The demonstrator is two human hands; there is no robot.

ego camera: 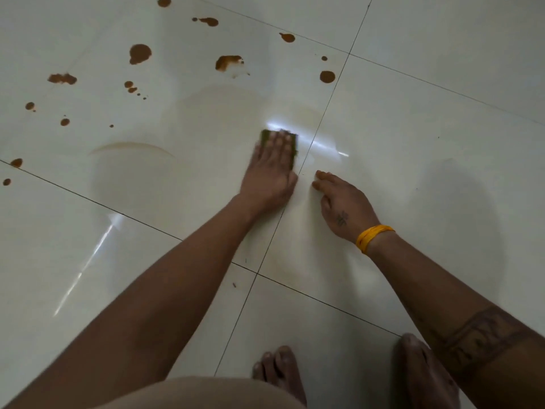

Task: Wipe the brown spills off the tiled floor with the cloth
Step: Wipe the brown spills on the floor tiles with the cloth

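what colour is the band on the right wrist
Yellow-orange; the band shows best in the head view.

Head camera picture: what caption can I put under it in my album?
Left hand presses the cloth flat on the tiled floor, right hand rests beside it, brown spills lie beyond.

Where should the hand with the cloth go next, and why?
Probably push the cloth forward under the left hand to the half-smeared brown spill just ahead: the floor around the cloth looks wiped, while brown spots lie ahead and to the left.
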